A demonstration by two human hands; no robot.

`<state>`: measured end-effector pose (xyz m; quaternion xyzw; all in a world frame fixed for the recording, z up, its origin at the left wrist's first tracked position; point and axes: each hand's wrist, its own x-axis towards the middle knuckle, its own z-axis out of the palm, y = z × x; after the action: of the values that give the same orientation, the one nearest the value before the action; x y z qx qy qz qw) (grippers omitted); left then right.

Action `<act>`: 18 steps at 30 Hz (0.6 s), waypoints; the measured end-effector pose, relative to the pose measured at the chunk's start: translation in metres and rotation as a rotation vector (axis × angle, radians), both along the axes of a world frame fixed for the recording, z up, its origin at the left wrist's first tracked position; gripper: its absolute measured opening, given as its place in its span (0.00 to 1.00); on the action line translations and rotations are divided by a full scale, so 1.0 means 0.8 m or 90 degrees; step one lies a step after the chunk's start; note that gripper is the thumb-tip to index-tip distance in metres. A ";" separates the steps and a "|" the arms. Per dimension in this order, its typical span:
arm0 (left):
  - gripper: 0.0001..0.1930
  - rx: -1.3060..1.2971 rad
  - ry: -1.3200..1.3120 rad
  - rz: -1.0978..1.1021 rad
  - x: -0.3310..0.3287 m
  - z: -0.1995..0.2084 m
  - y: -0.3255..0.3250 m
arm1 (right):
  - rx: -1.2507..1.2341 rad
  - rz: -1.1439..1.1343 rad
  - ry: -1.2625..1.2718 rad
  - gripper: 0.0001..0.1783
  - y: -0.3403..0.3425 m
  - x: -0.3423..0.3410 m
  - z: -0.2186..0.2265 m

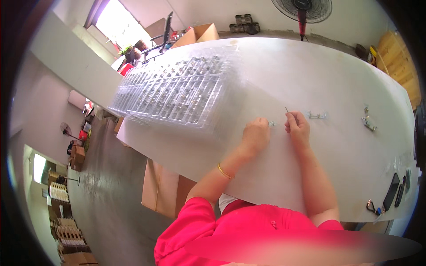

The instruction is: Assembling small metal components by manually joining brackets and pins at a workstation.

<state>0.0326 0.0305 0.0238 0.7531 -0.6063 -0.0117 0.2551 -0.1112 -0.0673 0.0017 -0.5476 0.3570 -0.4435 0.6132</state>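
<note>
My left hand [256, 135] rests on the white table with its fingers closed on a small pale metallic part [272, 123], mostly hidden by the fingers. Close beside it, my right hand [298, 127] pinches a thin dark stick-like piece [286, 109] that points up and away from me. Just right of that hand lies a small silvery metal fitting [317, 115]. Further right are two more small metal pieces, a tiny one [366, 108] and a longer one [369, 124].
A tall stack of transparent plastic trays [177, 91] with many compartments of small parts stands on the table [275, 66] at the left. A black phone [391, 191] and keys [375, 208] lie near the right edge. Cardboard boxes [162, 186] and a fan [302, 6] stand around.
</note>
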 end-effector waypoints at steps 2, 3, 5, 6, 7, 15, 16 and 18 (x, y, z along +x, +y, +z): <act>0.07 -0.084 0.018 -0.068 -0.012 0.029 0.015 | 0.022 -0.001 -0.028 0.08 -0.007 0.001 -0.014; 0.07 -0.085 0.016 -0.062 -0.018 0.051 0.025 | 0.020 0.005 -0.030 0.08 -0.006 0.001 -0.015; 0.06 -0.188 0.072 -0.081 -0.024 0.105 0.052 | 0.030 0.005 -0.048 0.08 -0.003 0.002 -0.012; 0.07 -0.211 0.080 -0.080 -0.020 0.128 0.062 | 0.029 0.003 -0.047 0.08 -0.004 -0.001 -0.011; 0.07 -0.232 0.086 -0.073 -0.011 0.149 0.071 | 0.028 0.007 -0.045 0.08 -0.005 0.001 -0.012; 0.10 -0.229 0.041 0.138 0.095 0.236 0.081 | 0.011 0.006 -0.037 0.08 -0.011 0.000 -0.011; 0.10 -0.180 0.041 0.158 0.106 0.238 0.079 | 0.008 0.009 -0.040 0.07 -0.011 0.001 -0.012; 0.11 -0.135 0.016 0.177 0.118 0.239 0.074 | 0.004 0.012 -0.045 0.07 -0.011 0.002 -0.013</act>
<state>0.1270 0.0897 0.2153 0.7986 -0.4908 0.0781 0.3395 -0.1093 -0.0761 -0.0086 -0.5334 0.3310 -0.4555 0.6312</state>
